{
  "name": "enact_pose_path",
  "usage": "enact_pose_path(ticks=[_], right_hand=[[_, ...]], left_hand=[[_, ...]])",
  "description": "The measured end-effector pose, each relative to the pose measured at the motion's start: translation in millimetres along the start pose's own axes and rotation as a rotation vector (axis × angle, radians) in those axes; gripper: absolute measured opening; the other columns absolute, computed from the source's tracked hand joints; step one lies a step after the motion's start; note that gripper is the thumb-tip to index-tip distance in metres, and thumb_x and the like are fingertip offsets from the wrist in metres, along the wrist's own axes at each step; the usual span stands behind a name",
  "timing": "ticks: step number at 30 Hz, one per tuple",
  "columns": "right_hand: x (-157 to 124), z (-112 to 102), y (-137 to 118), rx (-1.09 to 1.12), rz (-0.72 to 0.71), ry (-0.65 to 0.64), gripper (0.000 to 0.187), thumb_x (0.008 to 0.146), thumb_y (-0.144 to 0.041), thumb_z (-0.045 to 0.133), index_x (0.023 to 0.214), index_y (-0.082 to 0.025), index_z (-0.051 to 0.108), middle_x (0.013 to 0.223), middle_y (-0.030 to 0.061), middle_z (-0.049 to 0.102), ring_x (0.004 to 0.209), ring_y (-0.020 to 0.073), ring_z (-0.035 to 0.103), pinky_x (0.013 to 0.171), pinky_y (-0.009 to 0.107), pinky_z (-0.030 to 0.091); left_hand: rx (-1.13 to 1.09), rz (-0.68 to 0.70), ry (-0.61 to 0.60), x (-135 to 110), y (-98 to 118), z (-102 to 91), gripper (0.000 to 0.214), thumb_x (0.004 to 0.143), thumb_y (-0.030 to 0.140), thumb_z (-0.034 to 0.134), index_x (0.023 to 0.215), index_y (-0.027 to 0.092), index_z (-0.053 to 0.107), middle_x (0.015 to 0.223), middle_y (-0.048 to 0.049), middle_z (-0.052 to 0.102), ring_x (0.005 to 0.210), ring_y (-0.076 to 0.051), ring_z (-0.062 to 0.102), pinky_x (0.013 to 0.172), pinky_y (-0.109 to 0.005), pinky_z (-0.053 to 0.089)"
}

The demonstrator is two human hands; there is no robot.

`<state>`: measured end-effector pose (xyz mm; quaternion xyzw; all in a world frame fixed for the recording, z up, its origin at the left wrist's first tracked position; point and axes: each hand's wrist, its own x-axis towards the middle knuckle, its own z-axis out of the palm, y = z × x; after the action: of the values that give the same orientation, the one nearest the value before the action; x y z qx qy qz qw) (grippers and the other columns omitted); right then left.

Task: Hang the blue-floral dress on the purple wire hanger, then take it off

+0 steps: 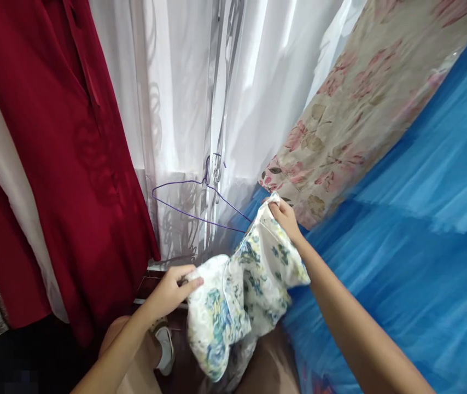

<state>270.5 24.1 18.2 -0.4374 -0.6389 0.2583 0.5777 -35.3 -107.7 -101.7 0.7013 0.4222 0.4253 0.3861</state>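
A white garment with blue and green flowers (237, 295) hangs between my two hands. My left hand (170, 293) pinches its lower left edge with thumb and fingers closed. My right hand (285, 216) grips its upper corner, fingers closed round the cloth. Just behind and above the garment a purple wire hanger (194, 200) hangs in front of a white sheer curtain (176, 109).
A dark red garment (65, 164) hangs at the left. A beige cloth with pink flowers (352, 120) slopes down at the upper right, beside blue netting (422, 246) that fills the right side. My knee and a shoe (165, 347) show below.
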Motion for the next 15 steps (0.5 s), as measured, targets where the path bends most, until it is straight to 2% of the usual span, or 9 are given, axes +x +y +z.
enact_pose_path(ticks=[3,6,9,11,13,15], right_hand=[[38,31,0,0.066,0.124,-0.229,0.020,0.083,-0.037,0.060,0.079,-0.018,0.067,0.065,0.0002,0.064,0.066,0.0168,0.057,0.063,0.026,0.048],[47,58,0,0.124,0.255,-0.459,0.025,0.081,-0.039,0.066,0.071,-0.016,0.068,0.057,0.0027,0.066,0.051,0.0161,0.058,0.050,0.026,0.046],[43,64,-2,0.177,0.337,-0.575,0.030,0.078,-0.040,0.073,0.063,-0.015,0.065,0.051,0.0029,0.064,0.042,0.0136,0.054,0.042,0.024,0.041],[41,61,-5,0.222,0.367,-0.606,0.031,0.076,-0.041,0.075,0.064,-0.014,0.065,0.052,0.0031,0.066,0.043,0.0131,0.056,0.043,0.023,0.043],[39,58,-9,0.264,0.394,-0.629,0.028,0.076,-0.039,0.076,0.068,-0.013,0.067,0.057,0.0043,0.069,0.047,0.0145,0.061,0.047,0.024,0.047],[39,58,-14,0.297,0.421,-0.647,0.024,0.076,-0.035,0.077,0.072,-0.013,0.069,0.060,0.0057,0.072,0.050,0.0164,0.064,0.049,0.025,0.050]], left_hand=[[0.029,0.066,0.114,14,18,-31.3,0.036,0.090,0.047,0.060,0.074,0.015,0.055,0.070,0.0020,0.046,0.066,-0.012,0.043,0.058,-0.022,0.034],[0.202,0.091,0.202,21,20,-71.1,0.034,0.092,0.047,0.057,0.078,0.017,0.061,0.070,0.0014,0.053,0.066,-0.013,0.047,0.060,-0.023,0.036],[0.559,0.135,0.175,25,-1,-119.8,0.026,0.088,0.044,0.061,0.084,0.021,0.071,0.081,-0.0011,0.066,0.081,-0.019,0.058,0.081,-0.029,0.041],[0.764,0.128,0.129,31,-20,-152.1,0.018,0.082,0.041,0.068,0.082,0.025,0.074,0.088,-0.0020,0.071,0.092,-0.023,0.061,0.096,-0.035,0.037],[0.843,0.060,0.134,42,-36,-180.3,0.015,0.080,0.040,0.068,0.082,0.027,0.075,0.092,-0.0021,0.073,0.097,-0.025,0.063,0.097,-0.036,0.037],[0.850,0.002,0.184,59,-42,-202.7,0.016,0.082,0.038,0.063,0.085,0.027,0.074,0.093,-0.0030,0.074,0.096,-0.026,0.064,0.090,-0.035,0.041]])
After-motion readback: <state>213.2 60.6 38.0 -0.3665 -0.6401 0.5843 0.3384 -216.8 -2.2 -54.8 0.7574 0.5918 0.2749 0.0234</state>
